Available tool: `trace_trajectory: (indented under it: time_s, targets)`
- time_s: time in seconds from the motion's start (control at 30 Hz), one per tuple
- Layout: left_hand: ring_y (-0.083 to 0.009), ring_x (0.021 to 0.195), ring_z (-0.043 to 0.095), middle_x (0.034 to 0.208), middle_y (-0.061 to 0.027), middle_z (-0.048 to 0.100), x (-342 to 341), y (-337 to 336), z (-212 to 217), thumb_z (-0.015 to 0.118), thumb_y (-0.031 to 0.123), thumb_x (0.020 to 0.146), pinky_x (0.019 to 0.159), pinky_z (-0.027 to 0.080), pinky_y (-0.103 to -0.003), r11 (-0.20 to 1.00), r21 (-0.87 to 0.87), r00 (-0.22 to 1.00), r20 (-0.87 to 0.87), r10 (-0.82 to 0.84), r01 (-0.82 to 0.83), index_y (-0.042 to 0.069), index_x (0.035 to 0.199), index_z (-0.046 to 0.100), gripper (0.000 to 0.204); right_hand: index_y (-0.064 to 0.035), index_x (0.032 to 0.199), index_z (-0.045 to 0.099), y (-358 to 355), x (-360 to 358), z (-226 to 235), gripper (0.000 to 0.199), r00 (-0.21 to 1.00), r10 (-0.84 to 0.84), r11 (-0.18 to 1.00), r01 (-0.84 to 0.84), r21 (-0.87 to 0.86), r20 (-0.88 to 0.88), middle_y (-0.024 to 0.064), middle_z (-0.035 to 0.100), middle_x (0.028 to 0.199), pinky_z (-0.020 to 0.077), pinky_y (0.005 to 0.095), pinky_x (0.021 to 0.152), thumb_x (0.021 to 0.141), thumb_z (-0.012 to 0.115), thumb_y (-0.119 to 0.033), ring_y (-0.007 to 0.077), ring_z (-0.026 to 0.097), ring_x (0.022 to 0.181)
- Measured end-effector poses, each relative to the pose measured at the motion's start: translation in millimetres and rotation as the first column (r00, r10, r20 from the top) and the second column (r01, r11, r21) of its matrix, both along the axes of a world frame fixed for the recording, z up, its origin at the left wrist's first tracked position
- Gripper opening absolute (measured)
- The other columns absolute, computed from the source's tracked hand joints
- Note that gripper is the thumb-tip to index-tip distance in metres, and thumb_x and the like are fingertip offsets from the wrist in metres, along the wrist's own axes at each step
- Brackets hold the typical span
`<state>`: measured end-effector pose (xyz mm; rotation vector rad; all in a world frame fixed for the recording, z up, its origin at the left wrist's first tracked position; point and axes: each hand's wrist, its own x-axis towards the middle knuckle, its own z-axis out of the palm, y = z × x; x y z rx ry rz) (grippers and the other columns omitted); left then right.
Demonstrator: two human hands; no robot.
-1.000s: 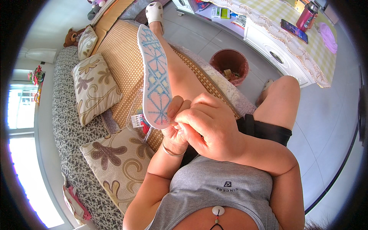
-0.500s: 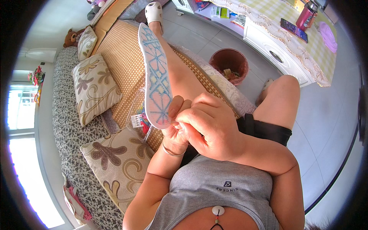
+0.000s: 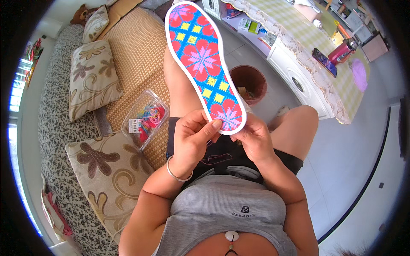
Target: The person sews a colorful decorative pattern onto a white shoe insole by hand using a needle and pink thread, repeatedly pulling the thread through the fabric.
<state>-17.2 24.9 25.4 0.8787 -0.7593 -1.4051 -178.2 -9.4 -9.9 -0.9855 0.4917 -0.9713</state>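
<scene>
Head cam: left hand [image 3: 190, 143] & right hand [image 3: 255, 141] pinch the blue-pink flower-stitched shoe insole [image 3: 204, 64] by its heel. Purple thread [image 3: 215, 158] hangs below, maybe w/ a needle; it could snag and tangle.

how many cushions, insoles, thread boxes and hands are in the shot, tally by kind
patterned cushions: 3
embroidered insole: 1
clear box of coloured threads: 1
hands on the insole: 2, left hand and right hand
total: 7

Stitched cloth, woven straw, clear plastic

The blue, pink and red cross-stitched cloth insole [image 3: 206, 64] looked matt and textured; the tan woven straw mat [image 3: 139, 59] was rough, the clear plastic box [image 3: 144, 119] glossy, the thin metal bangle [image 3: 176, 174] shiny.
</scene>
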Motion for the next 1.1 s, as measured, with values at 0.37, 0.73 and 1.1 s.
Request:
trace_trajectory:
  time_s: [0.37,0.73,1.1]
  targets:
    - [-0.0069,0.057,0.05,0.077,-0.0052,0.063,1,1,2,0.062,0.005,0.087,0.051,0.039,-0.02,1.0,0.004,0.992,0.125,0.03,-0.031,-0.002,0.09,0.062,0.007,-0.0007,0.111,0.059,3,-1,2,0.024,0.999,0.017,0.999,-0.018,0.045,0.033,0.0036,0.063,0.095,0.0456,0.0228,0.072,0.089,0.061,-0.012,0.0096,0.054,0.078]
    - [-0.0073,0.059,0.052,0.078,-0.0048,0.064,3,2,-5,0.063,0.004,0.087,0.053,0.041,-0.02,0.998,0.008,0.997,0.048,0.066,-0.067,-0.001,0.089,0.062,0.006,0.0027,0.108,0.057,3,8,4,0.019,0.996,-0.087,0.996,0.088,0.023,-0.02,0.0052,0.062,0.104,0.0462,0.027,0.09,0.093,0.056,-0.008,0.0124,0.059,0.098]
    - [-0.0027,0.063,0.051,0.071,-0.0003,0.059,12,-5,-26,0.066,0.002,0.084,0.054,0.04,-0.018,0.952,-0.191,0.802,0.514,0.304,-0.238,-0.002,0.081,0.061,0.007,-0.0012,0.084,0.062,-3,3,57,0.011,0.783,-0.618,0.363,0.207,-0.908,-0.068,0.0111,0.064,0.096,0.0464,0.0382,0.081,0.074,0.067,-0.001,0.0286,0.057,0.09]
